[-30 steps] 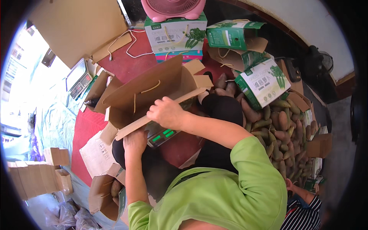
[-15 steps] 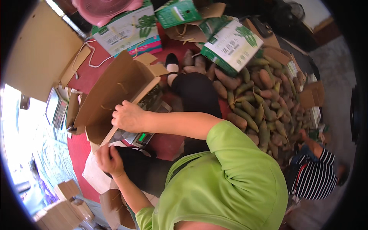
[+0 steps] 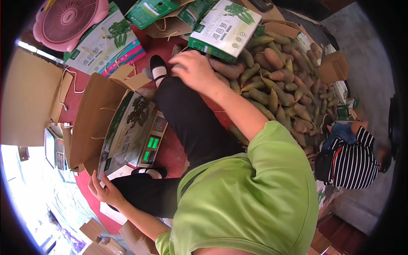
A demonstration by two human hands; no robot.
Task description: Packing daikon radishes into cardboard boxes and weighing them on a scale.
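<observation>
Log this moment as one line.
left hand: touching open box on scale | right hand: reaching into sweet potatoes

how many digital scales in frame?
2. One scale with a green display sits under the open carton, near the left hand. A second scale lies at far left. Cartons may hide more.
</observation>
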